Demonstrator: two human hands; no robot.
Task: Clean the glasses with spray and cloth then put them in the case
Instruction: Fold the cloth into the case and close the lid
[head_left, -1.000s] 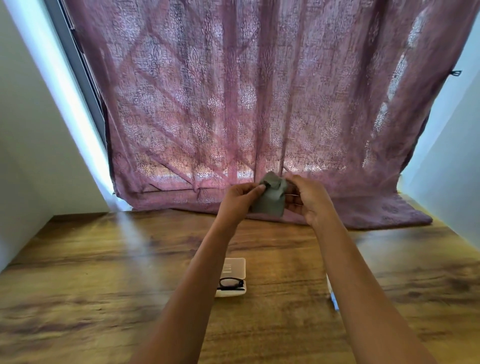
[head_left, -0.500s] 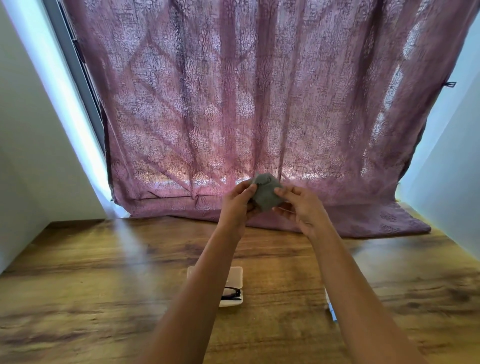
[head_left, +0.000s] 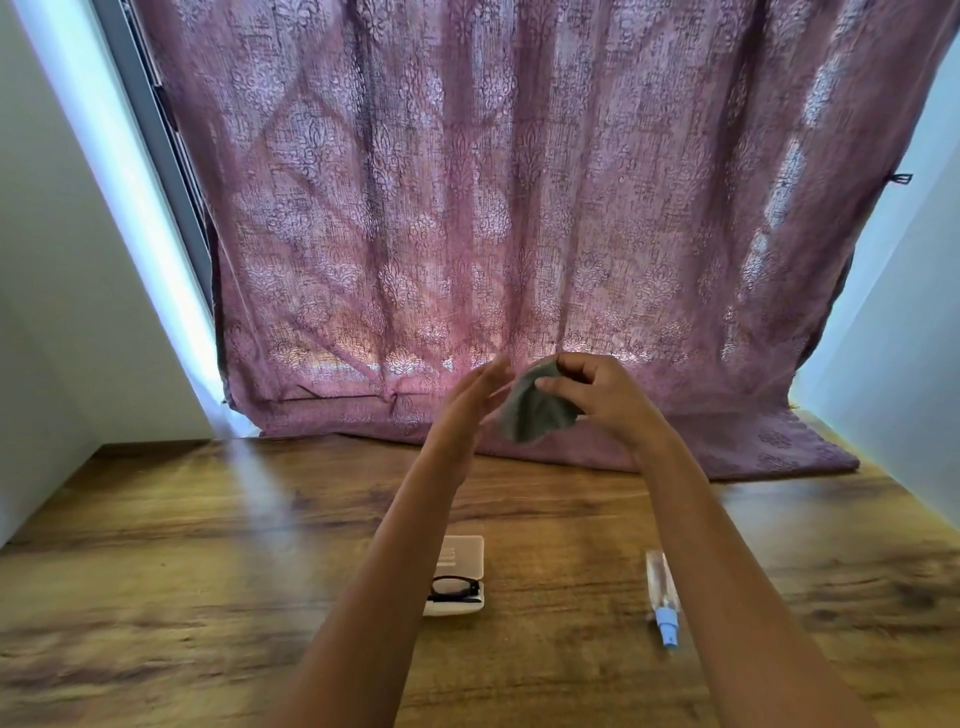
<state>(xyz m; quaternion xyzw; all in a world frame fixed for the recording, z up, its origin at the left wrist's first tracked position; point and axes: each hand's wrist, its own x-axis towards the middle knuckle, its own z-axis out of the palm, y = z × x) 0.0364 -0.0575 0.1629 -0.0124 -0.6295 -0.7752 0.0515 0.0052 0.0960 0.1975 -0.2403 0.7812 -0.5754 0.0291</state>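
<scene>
Both arms are raised over the wooden table (head_left: 208, 545). My right hand (head_left: 597, 397) pinches a crumpled grey cloth (head_left: 535, 410) at its top. My left hand (head_left: 470, 410) is beside the cloth with its fingers straight, touching or nearly touching its left edge. Below, black-framed glasses (head_left: 456, 588) lie in an open white case (head_left: 465, 571), partly hidden by my left forearm. A clear spray bottle with a blue nozzle (head_left: 662, 597) lies on the table to the right of the case.
A mauve patterned curtain (head_left: 493, 208) hangs across the back and its hem spreads onto the far edge of the table. White walls close in on the left and right sides.
My left hand has let go of the cloth and its fingers have straightened. My right hand now holds the cloth alone, a little lower. The spray bottle has come into view.
</scene>
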